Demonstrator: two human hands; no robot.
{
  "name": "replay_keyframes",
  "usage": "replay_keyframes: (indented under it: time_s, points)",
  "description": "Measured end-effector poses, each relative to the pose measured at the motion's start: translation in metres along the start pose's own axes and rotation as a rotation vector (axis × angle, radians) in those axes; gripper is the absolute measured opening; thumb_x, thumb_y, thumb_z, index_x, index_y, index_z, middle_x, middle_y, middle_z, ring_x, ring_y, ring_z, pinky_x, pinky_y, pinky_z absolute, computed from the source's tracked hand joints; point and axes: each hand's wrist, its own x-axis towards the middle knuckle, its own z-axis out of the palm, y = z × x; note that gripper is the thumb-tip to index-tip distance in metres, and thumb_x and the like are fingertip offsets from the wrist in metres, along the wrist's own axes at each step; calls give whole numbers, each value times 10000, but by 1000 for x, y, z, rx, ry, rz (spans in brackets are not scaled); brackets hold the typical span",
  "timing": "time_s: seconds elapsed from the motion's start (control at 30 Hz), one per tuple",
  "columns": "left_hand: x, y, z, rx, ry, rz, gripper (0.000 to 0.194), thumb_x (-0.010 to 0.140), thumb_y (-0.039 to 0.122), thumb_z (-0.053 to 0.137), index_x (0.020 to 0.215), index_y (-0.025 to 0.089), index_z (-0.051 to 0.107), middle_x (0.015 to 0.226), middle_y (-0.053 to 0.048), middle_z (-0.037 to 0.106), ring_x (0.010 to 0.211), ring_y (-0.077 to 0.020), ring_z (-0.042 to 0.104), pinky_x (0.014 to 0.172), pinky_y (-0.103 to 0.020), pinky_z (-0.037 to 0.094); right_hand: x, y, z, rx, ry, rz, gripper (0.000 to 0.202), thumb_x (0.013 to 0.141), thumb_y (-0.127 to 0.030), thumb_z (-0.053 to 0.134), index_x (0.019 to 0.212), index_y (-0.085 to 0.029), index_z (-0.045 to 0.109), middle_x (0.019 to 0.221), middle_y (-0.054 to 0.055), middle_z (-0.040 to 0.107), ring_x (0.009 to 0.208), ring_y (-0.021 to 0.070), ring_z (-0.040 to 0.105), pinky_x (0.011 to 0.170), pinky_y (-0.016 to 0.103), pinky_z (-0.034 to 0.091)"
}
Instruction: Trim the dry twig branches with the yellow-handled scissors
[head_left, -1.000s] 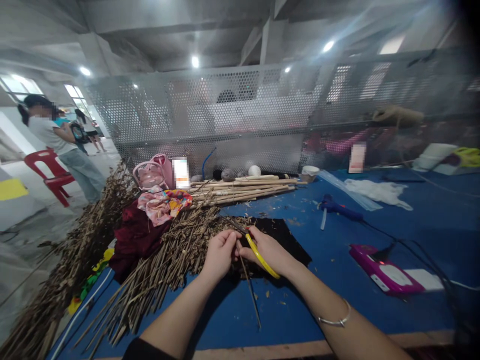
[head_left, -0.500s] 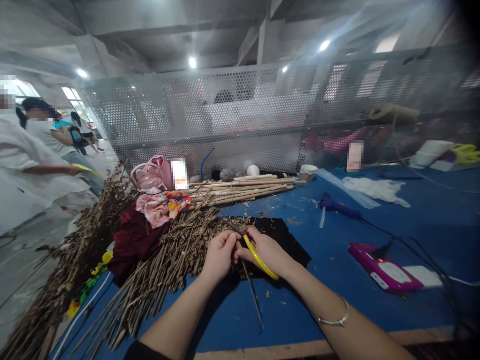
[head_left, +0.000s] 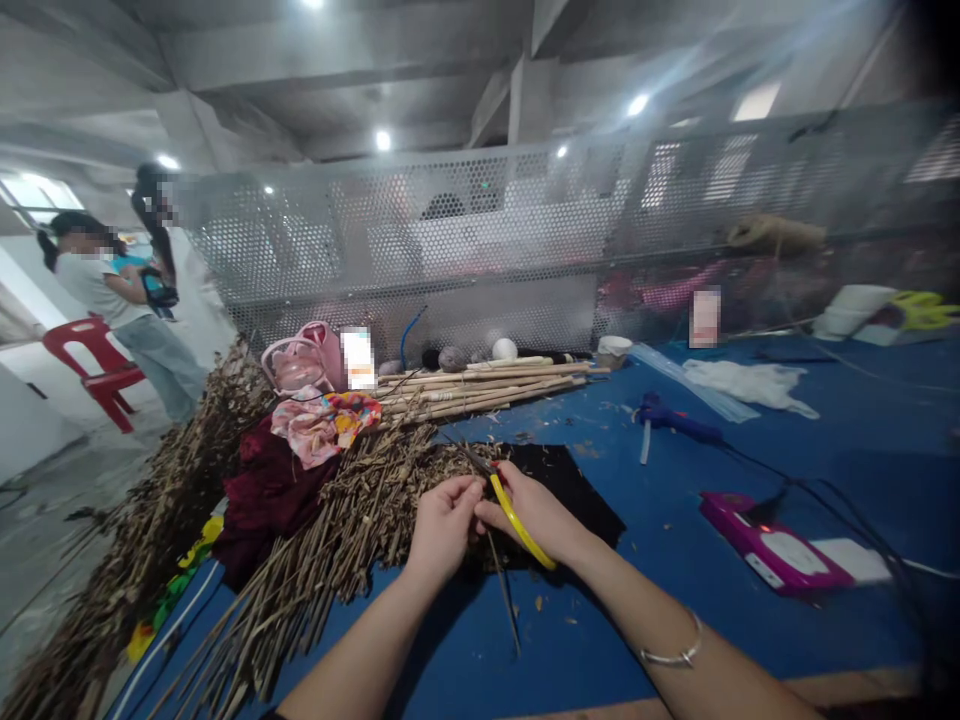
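Observation:
My right hand (head_left: 536,508) is closed around scissors (head_left: 517,518) with yellow handles, their dark blades pointing away from me. Close beside it, my left hand (head_left: 448,515) pinches a thin dry plant stem (head_left: 508,605), whose lower end hangs toward the table edge. The fingertips of both hands nearly meet, and the part of the stem between them is mostly hidden. Under and beyond my hands lies a black cloth (head_left: 574,490) with dry leaf scraps on it. To the left, a heap of dried stalks (head_left: 300,590) spreads over the blue table (head_left: 600,640).
A maroon cloth (head_left: 262,490), a patterned cloth (head_left: 322,425) and a pink bag (head_left: 300,360) lie left. Wooden sticks (head_left: 480,385) lie behind. At right are a blue glue gun (head_left: 679,418) and a magenta device (head_left: 772,545) with cables. People stand far left.
My hands stay nearly in place, still holding the scissors and stem; the stem's lower end has shifted slightly left. At far left, a person in white has moved, and a red chair now shows.

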Motion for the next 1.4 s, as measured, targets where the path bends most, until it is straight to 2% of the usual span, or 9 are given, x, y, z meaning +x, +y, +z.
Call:
replay_keyframes:
  time_s: [0.2, 0.37, 0.73, 0.93, 1.07, 1.23, 1.4]
  points:
    - [-1, 3, -1, 36, -43, 30, 347, 734, 413, 546, 838, 91, 618, 473, 38, 461, 397, -48, 400, 386, -155, 287, -2, -2, 1, -18, 44, -7, 452, 682, -539, 583, 944, -186, 477, 844, 58, 591, 700, 167, 545, 570, 225, 324]
    - [-1, 2, -2, 45, -18, 57, 340, 718, 435, 558, 783, 106, 618, 493, 35, 465, 399, -49, 404, 383, -157, 284, -1, -5, 0, -91, 62, 28, 481, 677, -571, 564, 964, -190, 501, 757, 33, 589, 620, 149, 527, 526, 218, 278]
    - [2, -5, -4, 19, 21, 63, 346, 710, 437, 563, 804, 107, 608, 496, 37, 474, 398, -52, 408, 390, -164, 315, 2, -1, 2, -112, 49, 51, 424, 697, -614, 504, 737, -192, 496, 657, 13, 564, 550, 124, 481, 484, 208, 250]
    - [4, -7, -4, -56, 8, 15, 387, 704, 456, 555, 855, 102, 587, 499, 32, 492, 405, -62, 414, 392, -172, 336, -1, -3, 0, -166, 37, -8, 431, 689, -581, 539, 867, -190, 504, 716, 25, 584, 625, 153, 531, 518, 217, 268]
    - [5, -7, -4, -34, -34, 47, 371, 725, 450, 537, 842, 103, 596, 487, 34, 486, 392, -59, 399, 390, -176, 329, -2, -1, 2, -102, 24, -26, 488, 680, -571, 560, 964, -184, 472, 801, 50, 591, 662, 154, 538, 540, 215, 293]
    - [4, -6, -4, -35, -63, 50, 364, 730, 445, 534, 836, 103, 604, 471, 42, 467, 381, -62, 399, 389, -183, 333, -1, 0, 5, -44, 39, -54, 474, 680, -564, 566, 942, -187, 449, 842, 60, 591, 682, 154, 538, 556, 213, 310]
    - [3, -5, 0, -56, -30, 13, 377, 699, 476, 548, 779, 110, 583, 461, 45, 465, 370, -63, 403, 385, -186, 345, 0, -1, 6, -60, 31, -36, 440, 688, -549, 564, 929, -197, 456, 803, 45, 594, 645, 147, 533, 540, 211, 301]
